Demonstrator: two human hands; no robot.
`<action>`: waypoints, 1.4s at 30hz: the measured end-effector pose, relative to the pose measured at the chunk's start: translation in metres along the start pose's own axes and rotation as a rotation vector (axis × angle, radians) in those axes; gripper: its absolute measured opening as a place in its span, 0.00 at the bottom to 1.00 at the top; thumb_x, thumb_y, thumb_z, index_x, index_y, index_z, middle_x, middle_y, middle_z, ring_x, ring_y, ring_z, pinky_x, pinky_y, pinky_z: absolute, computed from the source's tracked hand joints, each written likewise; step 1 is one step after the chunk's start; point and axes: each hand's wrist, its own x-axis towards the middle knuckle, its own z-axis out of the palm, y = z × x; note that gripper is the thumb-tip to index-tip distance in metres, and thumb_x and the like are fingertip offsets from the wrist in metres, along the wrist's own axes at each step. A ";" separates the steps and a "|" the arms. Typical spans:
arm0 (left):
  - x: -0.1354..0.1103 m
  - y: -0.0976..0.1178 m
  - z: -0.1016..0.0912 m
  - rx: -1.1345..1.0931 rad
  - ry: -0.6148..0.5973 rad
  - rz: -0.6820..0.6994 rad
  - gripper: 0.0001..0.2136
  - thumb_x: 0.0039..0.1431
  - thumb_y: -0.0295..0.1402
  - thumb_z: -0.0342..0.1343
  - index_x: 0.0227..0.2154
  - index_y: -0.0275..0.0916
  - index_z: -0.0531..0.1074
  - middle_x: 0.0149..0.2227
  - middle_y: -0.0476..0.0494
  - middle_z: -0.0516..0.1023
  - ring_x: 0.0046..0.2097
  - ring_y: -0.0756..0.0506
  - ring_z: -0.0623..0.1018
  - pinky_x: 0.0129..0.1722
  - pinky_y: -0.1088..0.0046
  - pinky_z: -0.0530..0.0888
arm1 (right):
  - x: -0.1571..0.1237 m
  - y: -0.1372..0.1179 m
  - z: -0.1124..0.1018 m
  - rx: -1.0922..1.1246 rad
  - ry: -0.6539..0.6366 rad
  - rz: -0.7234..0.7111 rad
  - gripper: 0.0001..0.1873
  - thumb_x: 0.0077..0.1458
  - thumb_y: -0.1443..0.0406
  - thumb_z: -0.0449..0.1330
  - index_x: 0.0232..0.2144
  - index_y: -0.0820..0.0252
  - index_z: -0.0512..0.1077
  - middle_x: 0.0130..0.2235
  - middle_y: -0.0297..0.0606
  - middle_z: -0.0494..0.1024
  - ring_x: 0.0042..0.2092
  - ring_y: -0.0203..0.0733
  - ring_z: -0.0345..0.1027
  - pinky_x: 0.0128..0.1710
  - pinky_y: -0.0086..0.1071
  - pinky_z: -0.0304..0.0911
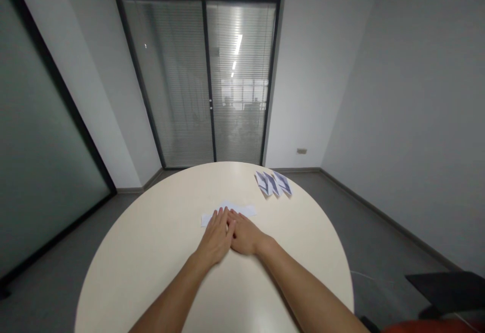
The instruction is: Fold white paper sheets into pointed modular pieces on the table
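Note:
A folded white paper (245, 210) lies flat on the round cream table (151, 252), a little beyond the middle. My left hand (216, 237) rests palm down on the paper's near edge, fingers stretched out and together. My right hand (244, 234) lies beside it, touching it, fingers flat on the same paper. Both hands press on the paper; neither lifts it. The part of the paper under my hands is hidden.
A few folded paper pieces with dark printed sides (273, 183) lie overlapping near the table's far right edge. Glass doors with blinds (204, 80) stand behind the table. A dark object (447, 283) sits at the lower right, off the table.

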 end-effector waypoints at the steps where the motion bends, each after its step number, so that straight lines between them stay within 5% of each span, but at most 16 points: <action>1: 0.000 -0.002 -0.001 0.032 -0.005 0.004 0.32 0.72 0.44 0.30 0.69 0.25 0.49 0.72 0.32 0.47 0.73 0.40 0.46 0.72 0.59 0.49 | 0.000 0.004 -0.001 0.006 -0.009 0.048 0.40 0.62 0.58 0.51 0.72 0.66 0.46 0.72 0.52 0.46 0.73 0.52 0.38 0.70 0.49 0.40; 6: -0.007 -0.008 -0.003 0.147 0.021 -0.044 0.31 0.72 0.48 0.31 0.68 0.32 0.57 0.71 0.33 0.52 0.72 0.35 0.50 0.70 0.51 0.52 | -0.004 0.024 -0.007 -0.022 -0.014 0.231 0.41 0.67 0.50 0.44 0.71 0.74 0.46 0.72 0.56 0.42 0.73 0.55 0.34 0.71 0.49 0.37; 12: -0.015 -0.008 -0.007 0.224 0.002 -0.113 0.31 0.71 0.51 0.32 0.69 0.41 0.56 0.72 0.34 0.49 0.72 0.30 0.50 0.67 0.45 0.52 | -0.004 0.030 -0.008 -0.019 -0.005 0.267 0.41 0.68 0.48 0.42 0.71 0.74 0.46 0.72 0.57 0.41 0.73 0.54 0.31 0.70 0.47 0.37; 16: -0.016 -0.009 -0.012 0.289 -0.008 -0.167 0.33 0.70 0.51 0.34 0.69 0.35 0.54 0.72 0.27 0.48 0.72 0.28 0.50 0.67 0.48 0.55 | -0.005 0.026 -0.009 -0.027 -0.013 0.255 0.38 0.69 0.48 0.41 0.71 0.64 0.48 0.73 0.53 0.40 0.73 0.55 0.30 0.70 0.49 0.35; 21: -0.017 -0.010 -0.016 0.375 0.090 -0.258 0.32 0.70 0.45 0.38 0.66 0.22 0.57 0.69 0.20 0.54 0.71 0.28 0.54 0.68 0.50 0.53 | -0.006 0.022 -0.009 -0.054 -0.004 0.261 0.37 0.69 0.49 0.41 0.71 0.64 0.49 0.73 0.55 0.40 0.73 0.57 0.31 0.70 0.50 0.36; 23: -0.017 -0.009 -0.019 0.378 0.157 -0.207 0.29 0.70 0.39 0.40 0.66 0.21 0.58 0.69 0.21 0.54 0.72 0.30 0.52 0.69 0.52 0.51 | -0.007 0.021 -0.008 -0.065 0.009 0.268 0.36 0.69 0.50 0.42 0.71 0.63 0.49 0.73 0.54 0.40 0.73 0.57 0.31 0.70 0.51 0.36; 27: -0.017 -0.004 -0.020 0.248 0.107 0.043 0.25 0.70 0.33 0.39 0.68 0.38 0.58 0.72 0.38 0.52 0.72 0.37 0.52 0.69 0.56 0.56 | -0.006 0.017 -0.008 -0.064 0.025 0.274 0.35 0.70 0.51 0.41 0.71 0.61 0.49 0.73 0.51 0.39 0.73 0.55 0.31 0.70 0.53 0.36; 32: -0.018 0.001 -0.018 0.238 0.060 -0.049 0.25 0.71 0.42 0.39 0.67 0.42 0.61 0.70 0.37 0.57 0.70 0.31 0.56 0.67 0.46 0.58 | -0.005 0.014 -0.012 -0.056 0.004 0.275 0.35 0.70 0.52 0.40 0.71 0.64 0.48 0.73 0.51 0.40 0.73 0.57 0.31 0.70 0.51 0.35; 38: -0.015 -0.005 -0.022 0.262 0.084 -0.142 0.25 0.72 0.44 0.38 0.65 0.40 0.64 0.69 0.37 0.60 0.69 0.30 0.59 0.66 0.44 0.57 | -0.010 0.011 -0.019 -0.047 0.026 0.197 0.34 0.69 0.51 0.43 0.70 0.60 0.53 0.72 0.49 0.48 0.72 0.59 0.38 0.68 0.56 0.40; 42: -0.011 -0.010 -0.022 0.274 0.134 -0.168 0.25 0.71 0.45 0.40 0.60 0.37 0.70 0.67 0.35 0.64 0.68 0.31 0.61 0.66 0.48 0.58 | -0.010 0.006 -0.024 -0.051 0.067 0.018 0.27 0.67 0.51 0.48 0.60 0.57 0.68 0.64 0.48 0.67 0.68 0.56 0.53 0.66 0.55 0.46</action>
